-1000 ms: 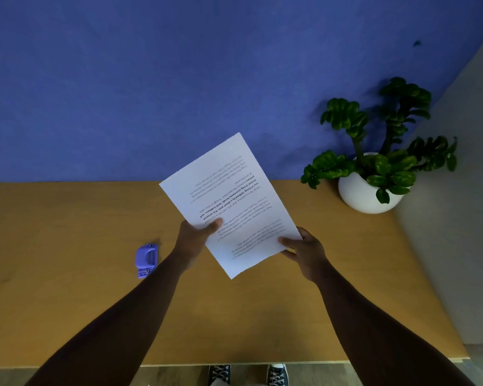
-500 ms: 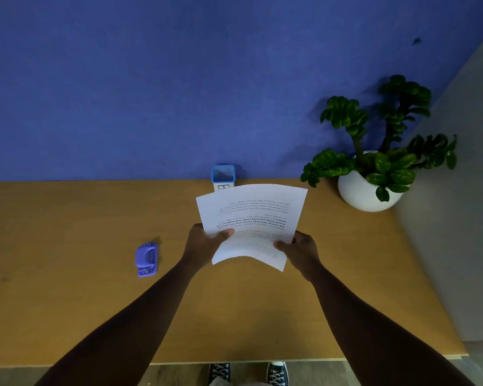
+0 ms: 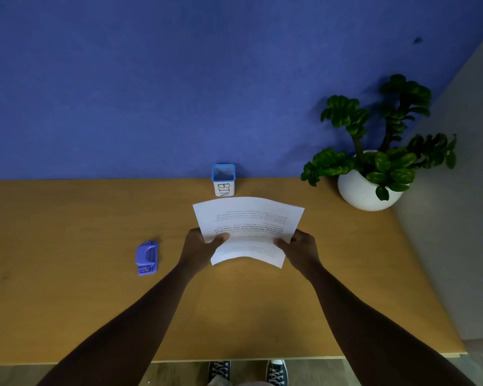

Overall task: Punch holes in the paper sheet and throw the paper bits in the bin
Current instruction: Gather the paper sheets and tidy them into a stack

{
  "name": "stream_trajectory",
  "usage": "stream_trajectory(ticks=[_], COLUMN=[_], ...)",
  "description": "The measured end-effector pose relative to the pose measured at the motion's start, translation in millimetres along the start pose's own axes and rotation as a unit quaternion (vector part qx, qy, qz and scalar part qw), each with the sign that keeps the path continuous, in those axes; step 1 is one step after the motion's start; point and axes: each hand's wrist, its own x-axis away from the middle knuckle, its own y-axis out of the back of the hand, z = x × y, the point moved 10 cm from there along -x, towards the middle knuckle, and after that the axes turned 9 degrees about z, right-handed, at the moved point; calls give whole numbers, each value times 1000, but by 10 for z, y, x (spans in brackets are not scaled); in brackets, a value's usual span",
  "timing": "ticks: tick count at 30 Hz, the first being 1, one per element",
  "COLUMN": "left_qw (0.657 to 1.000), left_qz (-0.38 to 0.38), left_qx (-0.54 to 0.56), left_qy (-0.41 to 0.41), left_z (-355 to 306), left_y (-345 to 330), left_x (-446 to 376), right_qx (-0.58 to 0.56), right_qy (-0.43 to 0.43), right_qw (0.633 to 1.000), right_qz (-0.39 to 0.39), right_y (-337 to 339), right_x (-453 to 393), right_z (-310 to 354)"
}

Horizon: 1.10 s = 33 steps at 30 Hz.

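One sheet of paper (image 3: pixel 248 229), printed with several lines of text; two hands, a left hand (image 3: pixel 200 249) and a right hand (image 3: pixel 300 249); one hole punch (image 3: pixel 147 257); one bin (image 3: pixel 223 179); one potted plant (image 3: pixel 374 160); one table (image 3: pixel 67 274); two shoes (image 3: pixel 219 370).

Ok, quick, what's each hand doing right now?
Left hand: closed on the paper sheet, left edge.
Right hand: closed on the same sheet, right edge.
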Motion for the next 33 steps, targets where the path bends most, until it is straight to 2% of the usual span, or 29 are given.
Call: stream_trajectory(ticks=[4,8,17,23,33], left_qw=[1000,996,997,999,994], left_qz=[-2,33,29,11,-70], left_qx=[-6,-68,-58,7,65], left_qy=[6,39,36,30,54], left_z=[22,177,167,130,241], left_y=[7,-75,-11,84,283], left_x=[-24,-52,-115,-90,-27], right_qx=[0,-17,-36,-121,-279], right_qy=[-1,-37,5,13,36], right_qw=[1000,999,999,993,960], right_qz=[13,16,12,6,0], right_y=[-16,-36,15,101,160], right_x=[-8,2,-4,27,3], right_z=[8,-99,109,195,273])
